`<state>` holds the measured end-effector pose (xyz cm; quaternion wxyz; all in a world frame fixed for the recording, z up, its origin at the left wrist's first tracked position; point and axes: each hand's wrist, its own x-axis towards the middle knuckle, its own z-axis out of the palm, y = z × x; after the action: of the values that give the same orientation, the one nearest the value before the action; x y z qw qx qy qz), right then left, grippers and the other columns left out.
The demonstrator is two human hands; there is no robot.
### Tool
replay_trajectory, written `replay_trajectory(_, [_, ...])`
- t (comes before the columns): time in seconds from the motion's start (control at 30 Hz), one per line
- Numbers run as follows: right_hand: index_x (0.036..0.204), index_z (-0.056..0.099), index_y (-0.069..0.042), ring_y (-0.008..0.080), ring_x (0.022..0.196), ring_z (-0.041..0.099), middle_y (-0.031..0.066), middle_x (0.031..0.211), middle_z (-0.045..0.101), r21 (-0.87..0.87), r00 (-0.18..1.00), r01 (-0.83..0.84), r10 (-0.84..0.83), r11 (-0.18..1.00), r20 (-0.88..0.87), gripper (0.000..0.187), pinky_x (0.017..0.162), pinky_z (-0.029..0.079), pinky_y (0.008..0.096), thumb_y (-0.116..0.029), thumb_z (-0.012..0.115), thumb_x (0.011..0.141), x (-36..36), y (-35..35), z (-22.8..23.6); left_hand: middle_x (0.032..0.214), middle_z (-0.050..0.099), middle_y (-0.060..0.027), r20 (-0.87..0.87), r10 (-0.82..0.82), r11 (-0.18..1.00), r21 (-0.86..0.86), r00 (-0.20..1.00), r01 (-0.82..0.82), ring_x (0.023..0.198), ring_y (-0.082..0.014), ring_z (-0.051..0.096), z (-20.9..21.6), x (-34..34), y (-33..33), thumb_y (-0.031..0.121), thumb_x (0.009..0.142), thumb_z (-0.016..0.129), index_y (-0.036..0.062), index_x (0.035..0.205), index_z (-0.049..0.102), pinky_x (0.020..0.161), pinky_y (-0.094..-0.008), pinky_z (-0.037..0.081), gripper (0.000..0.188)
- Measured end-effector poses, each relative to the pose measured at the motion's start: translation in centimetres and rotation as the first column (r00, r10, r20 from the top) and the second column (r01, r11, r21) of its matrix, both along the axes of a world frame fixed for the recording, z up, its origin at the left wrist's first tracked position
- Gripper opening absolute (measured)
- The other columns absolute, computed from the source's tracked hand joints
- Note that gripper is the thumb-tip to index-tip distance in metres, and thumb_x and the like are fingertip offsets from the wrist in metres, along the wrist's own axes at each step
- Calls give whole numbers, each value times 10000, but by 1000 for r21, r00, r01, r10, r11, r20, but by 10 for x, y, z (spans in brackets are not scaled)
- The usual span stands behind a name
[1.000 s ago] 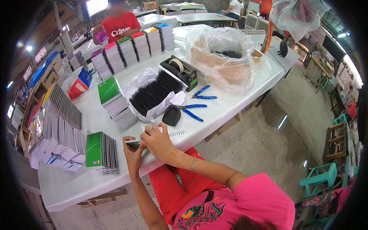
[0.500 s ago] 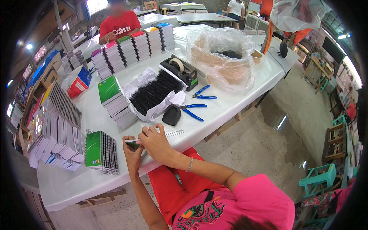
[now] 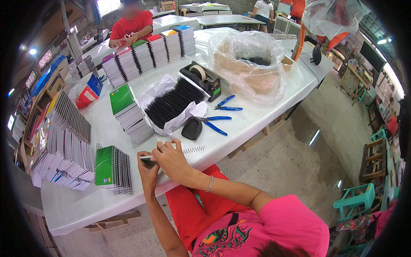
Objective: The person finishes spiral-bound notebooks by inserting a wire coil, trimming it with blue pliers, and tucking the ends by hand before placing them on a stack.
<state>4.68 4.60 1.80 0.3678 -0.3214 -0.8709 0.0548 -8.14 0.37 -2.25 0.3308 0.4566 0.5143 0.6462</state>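
My left hand (image 3: pixel 148 173) grips a small notebook (image 3: pixel 147 159) on edge at the table's near side, its fingers and thumb closed round it. Against the notebook's edge, my right hand (image 3: pixel 172 161) is closed on a spiral binding coil (image 3: pixel 195 149). The coil's free end sticks out to the right beyond the fingers. Its far end and the fingertips' exact grip are hidden behind the hand. Ahead lies a bundle of black coils (image 3: pixel 175 103) on crumpled white paper (image 3: pixel 159 88). Bound green notebooks (image 3: pixel 105 167) stand to the left of my left hand.
Blue-handled cutters (image 3: pixel 216 124) lie beside a black pad (image 3: pixel 191 128), with a second pair (image 3: pixel 227 103) farther off. A tape dispenser (image 3: pixel 207 83), an unbound green-covered stack (image 3: pixel 124 103) and a plastic-lined box (image 3: pixel 248 73) stand beyond. Across the table sits a co-worker (image 3: pixel 132 25).
My right hand and the coil have shifted very slightly left, while my left hand stays in place. The co-worker's arm has come down across toward the notebook stacks.
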Motion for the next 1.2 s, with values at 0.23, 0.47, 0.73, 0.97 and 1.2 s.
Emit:
replay_trajectory(0.23, [986, 593, -56, 264, 965, 533, 110, 983, 554, -10, 1000, 25, -24, 1000, 9, 151, 946, 298, 456, -169, 616, 889, -2, -2, 3, 927, 423, -8, 48, -13, 1000, -2, 999, 13, 874, -106, 443, -1, -1, 0, -38, 788, 694, 76, 1031, 411, 802, -239, 395, 389])
replay_trajectory(0.47, [984, 588, -58, 259, 958, 537, 107, 973, 556, -30, 999, 39, -38, 999, 13, 147, 942, 301, 453, -170, 609, 892, -3, -4, 8, 915, 416, -3, 26, 3, 1000, -18, 1000, -3, 870, -102, 441, 0, 0, 0, -44, 791, 686, 78, 1025, 410, 804, -234, 393, 381])
replay_trajectory(0.73, [1001, 588, -65, 254, 955, 537, 103, 976, 554, -44, 999, 32, -30, 999, 38, 155, 939, 303, 448, -171, 611, 891, -3, -4, 8, 915, 418, -2, 59, -15, 1000, 17, 998, 13, 867, -105, 442, 0, 1, 0, -46, 792, 680, 78, 1033, 413, 804, -237, 395, 380])
replay_trajectory(0.97, [1016, 588, -66, 251, 959, 536, 106, 985, 558, -1, 999, 29, -29, 1000, 24, 180, 937, 303, 448, -185, 624, 885, -5, -4, 5, 932, 427, -5, 28, -28, 1000, 2, 999, 28, 876, -103, 443, -2, -2, 0, -48, 791, 671, 74, 1038, 413, 800, -238, 399, 377])
replay_trajectory(1.2, [990, 588, -75, 250, 960, 544, 99, 975, 559, 9, 998, 49, -49, 999, 31, 158, 936, 306, 447, -191, 621, 888, -6, -5, 5, 940, 411, -1, 22, -2, 1000, -17, 1000, 3, 878, -103, 434, -5, -3, 1, -46, 788, 676, 75, 1050, 416, 801, -234, 393, 389])
